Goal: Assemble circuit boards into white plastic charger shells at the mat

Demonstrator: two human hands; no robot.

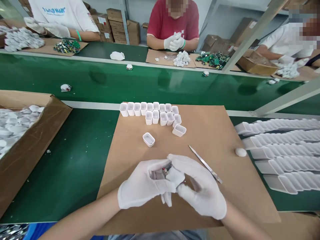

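Note:
White gloves cover both my hands, which meet above a brown cardboard sheet (130, 150). My left hand (146, 183) is closed on a small device (165, 171) with a dark body and a shiny metal end. Curled around the other side, my right hand (200, 186) grips the same device; gloves hide much of it. Ahead of them stands a single white plastic cup (149, 140). Another white cup (179, 130) lies tilted near two rows of upright cups (137, 109). To the right of my hands rest metal tweezers (205, 163).
On the right lie several rows of nested white cups (287, 151), beside a white round piece (240, 152). A cardboard box (32, 146) of white parts is at left. Beyond runs a green conveyor belt (110, 83) carrying small pieces; several gloved co-workers sit across it.

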